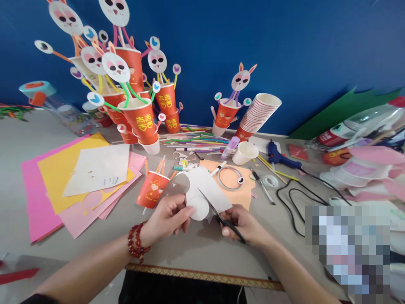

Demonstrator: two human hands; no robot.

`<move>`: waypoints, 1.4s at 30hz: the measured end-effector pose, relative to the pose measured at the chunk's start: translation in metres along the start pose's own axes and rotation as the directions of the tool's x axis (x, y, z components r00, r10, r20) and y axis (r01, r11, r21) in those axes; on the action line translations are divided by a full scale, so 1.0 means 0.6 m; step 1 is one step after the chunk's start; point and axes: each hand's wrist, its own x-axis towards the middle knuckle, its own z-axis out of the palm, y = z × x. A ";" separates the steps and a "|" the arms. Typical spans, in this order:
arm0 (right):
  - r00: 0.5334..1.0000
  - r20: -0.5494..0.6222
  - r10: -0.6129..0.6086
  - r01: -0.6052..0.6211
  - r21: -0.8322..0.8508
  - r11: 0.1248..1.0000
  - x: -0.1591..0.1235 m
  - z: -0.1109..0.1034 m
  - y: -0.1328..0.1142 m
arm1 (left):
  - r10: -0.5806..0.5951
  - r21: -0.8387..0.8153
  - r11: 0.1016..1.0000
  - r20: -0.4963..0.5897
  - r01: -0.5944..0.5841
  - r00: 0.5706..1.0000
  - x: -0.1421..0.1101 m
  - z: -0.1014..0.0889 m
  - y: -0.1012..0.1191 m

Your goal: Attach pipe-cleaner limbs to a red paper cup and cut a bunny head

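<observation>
Between thumb and fingers, my left hand (171, 214) pinches a sheet of white paper (209, 185) near a rounded, partly cut lobe at its lower edge. Closed around the black handles of a pair of scissors (232, 228) is my right hand (245, 223). The blades point up and left and lie across the white paper beside the rounded lobe. Just left of the paper stands a tilted red paper cup (153, 189) with orange straws in it. Under and behind the paper lies an orange sheet (243, 192), with a grey ring (230, 177) on top.
Rabbit-faced cup figures (139, 114) crowd the back left; another rabbit cup (227, 112) stands beside stacked cups (259, 114). Coloured sheets (47, 202) cover the left side. A blue glue gun (281, 156) trails a black cord (286, 198) at right. A plastic bottle (341, 131) lies behind.
</observation>
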 end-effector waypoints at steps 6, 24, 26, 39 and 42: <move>1.000 0.009 0.008 -0.008 -0.033 0.999 0.000 0.000 -0.005 | 0.017 -0.009 1.000 0.016 -0.017 1.000 0.001 -0.002 0.000; 1.000 -0.011 -0.013 0.012 -0.078 0.997 0.001 -0.001 -0.006 | 0.002 -0.014 1.000 0.026 -0.001 1.000 0.000 -0.001 0.001; 1.000 -0.017 -0.009 0.007 -0.089 0.996 0.000 -0.001 -0.006 | 0.002 -0.022 1.000 0.025 -0.002 1.000 0.000 -0.001 0.001; 0.999 -0.008 -0.048 0.048 -0.018 0.999 -0.001 -0.004 -0.004 | 0.013 -0.043 0.999 0.031 -0.011 0.999 0.001 -0.004 0.001; 0.999 0.014 -0.037 0.037 -0.012 0.999 -0.002 -0.006 -0.003 | 0.013 -0.047 0.999 0.030 -0.012 0.999 0.002 -0.005 -0.002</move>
